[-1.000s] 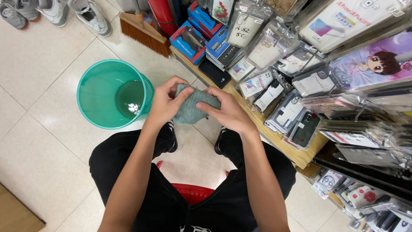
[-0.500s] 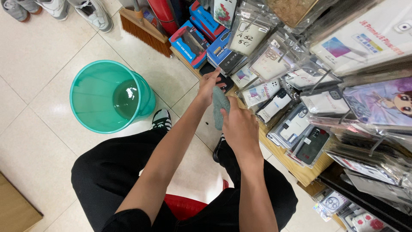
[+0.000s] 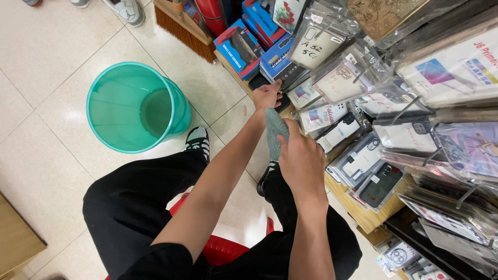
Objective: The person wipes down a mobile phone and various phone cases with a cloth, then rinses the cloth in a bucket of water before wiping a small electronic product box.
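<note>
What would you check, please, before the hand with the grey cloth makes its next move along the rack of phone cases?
1. Grip on the cloth: ok. The right hand is closed round the grey-green cloth.
2. Left hand's position: ok. The left hand is stretched forward to the shelf edge below the blue boxes.
3. What the left hand is touching: cannot tell; its fingertips are hidden.
4. Hanging phone cases: ok. They hang in rows just right of the cloth, none visibly knocked loose.
5. Bucket within reach: ok. The teal bucket stands upright on the tiled floor with water in it.
6. Whether the cloth is wet: cannot tell.
</note>
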